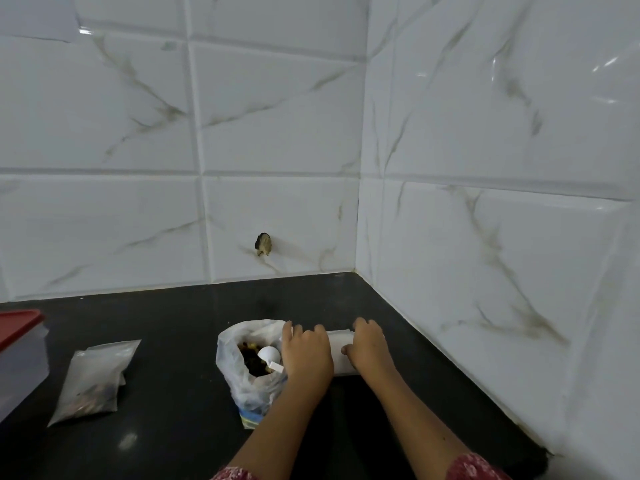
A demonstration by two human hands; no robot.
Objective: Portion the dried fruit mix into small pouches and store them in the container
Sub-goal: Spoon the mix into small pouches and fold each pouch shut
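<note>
An open plastic bag of dried fruit mix [242, 372] stands on the black counter, with a white scoop [269, 356] lying in its mouth. Just right of it lies a stack of empty white pouches [341, 355]. My left hand [304, 351] rests over the stack's left end, fingers curled onto it. My right hand [369, 344] grips its right end, thumb against the front. Left of the bag lie filled clear pouches [95, 379], flat on the counter. A clear container with a red lid [19, 351] sits at the far left edge.
The black counter [173, 427] ends at white marble-look tiled walls behind and to the right, which meet in a corner. A small dark hole [264, 244] marks the back wall just above the counter.
</note>
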